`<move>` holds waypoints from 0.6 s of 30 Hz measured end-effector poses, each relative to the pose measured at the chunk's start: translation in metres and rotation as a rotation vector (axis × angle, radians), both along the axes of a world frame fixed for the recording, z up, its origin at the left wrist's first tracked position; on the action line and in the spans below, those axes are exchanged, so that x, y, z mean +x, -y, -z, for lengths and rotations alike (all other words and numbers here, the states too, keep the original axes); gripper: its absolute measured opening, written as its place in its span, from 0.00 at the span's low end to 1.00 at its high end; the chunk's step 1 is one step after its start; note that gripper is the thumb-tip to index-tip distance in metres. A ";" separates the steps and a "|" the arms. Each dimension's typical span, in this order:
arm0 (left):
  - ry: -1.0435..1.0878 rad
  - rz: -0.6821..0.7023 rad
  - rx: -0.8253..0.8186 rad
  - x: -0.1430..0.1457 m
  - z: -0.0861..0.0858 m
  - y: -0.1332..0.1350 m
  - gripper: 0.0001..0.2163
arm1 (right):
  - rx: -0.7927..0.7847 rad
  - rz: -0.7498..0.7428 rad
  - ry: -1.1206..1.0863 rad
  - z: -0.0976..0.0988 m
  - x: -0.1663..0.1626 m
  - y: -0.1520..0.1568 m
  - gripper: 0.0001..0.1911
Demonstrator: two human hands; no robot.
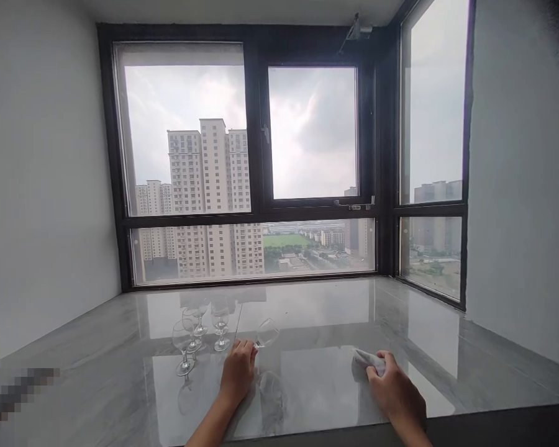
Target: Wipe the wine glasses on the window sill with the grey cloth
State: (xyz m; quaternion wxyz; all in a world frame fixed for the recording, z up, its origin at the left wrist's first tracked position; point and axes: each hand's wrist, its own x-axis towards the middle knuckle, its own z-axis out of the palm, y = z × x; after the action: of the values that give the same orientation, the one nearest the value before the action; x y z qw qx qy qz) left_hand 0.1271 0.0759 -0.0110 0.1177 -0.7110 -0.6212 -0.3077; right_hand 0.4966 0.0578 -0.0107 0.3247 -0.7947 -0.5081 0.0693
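Observation:
A clear stemmed glass (pixel 267 333) tilts to the right above the glossy sill, its stem end in the closed fingers of my left hand (pixel 238 367). My right hand (pixel 397 390) grips a light grey cloth (pixel 369 360), bunched between thumb and fingers. The cloth is low over the sill, well apart from the held glass. To the left of my left hand, several more stemmed glasses (pixel 183 341) stand upright in a loose group.
The grey marble-look sill (pixel 317 379) reflects the window and the glasses. Dark window frames (pixel 256 217) border its far side, with a white wall (pixel 46 186) on the left and another wall (pixel 522 205) on the right. The sill's near edge lies below my hands.

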 end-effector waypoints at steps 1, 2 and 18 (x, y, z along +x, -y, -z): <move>0.007 -0.020 -0.007 0.000 0.000 -0.001 0.13 | -0.020 0.004 -0.013 -0.001 0.000 -0.002 0.20; 0.015 -0.039 -0.014 0.000 0.000 -0.002 0.13 | -0.037 0.008 -0.034 -0.001 0.000 -0.005 0.20; 0.066 -0.180 -0.015 0.000 0.005 -0.007 0.15 | 0.383 -0.488 -0.365 0.008 -0.235 -0.051 0.25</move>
State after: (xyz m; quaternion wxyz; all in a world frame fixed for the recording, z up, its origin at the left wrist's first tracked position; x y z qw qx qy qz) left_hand 0.1273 0.0825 -0.0158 0.1191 -0.6426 -0.6884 -0.3147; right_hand 0.2615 0.1093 -0.0189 0.5272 -0.5492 -0.6202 0.1892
